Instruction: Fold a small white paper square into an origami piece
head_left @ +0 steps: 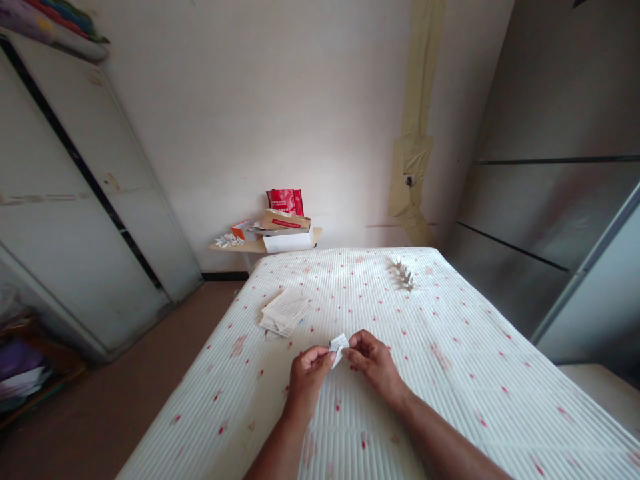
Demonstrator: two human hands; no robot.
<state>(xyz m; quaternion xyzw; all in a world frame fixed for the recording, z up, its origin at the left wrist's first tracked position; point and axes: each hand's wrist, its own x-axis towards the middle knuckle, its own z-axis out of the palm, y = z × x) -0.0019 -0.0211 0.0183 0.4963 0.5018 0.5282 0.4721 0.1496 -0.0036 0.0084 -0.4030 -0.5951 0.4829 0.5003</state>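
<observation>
The left hand [309,375] and right hand [376,365] pinch a folded paper [339,343] from opposite sides over the near bed [465,407], seemingly to steady its folds, with stacked sheets [286,309] farther left, apparently within reach.

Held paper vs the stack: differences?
- Pose: the held paper is between the fingers of the left hand and right hand; the stack lies on the bed.
- Shape: the held paper is folded; the stack's top sheet looks flat.
- Size: the held paper is smaller than the stack.
Shared: both are pale paper.
</observation>
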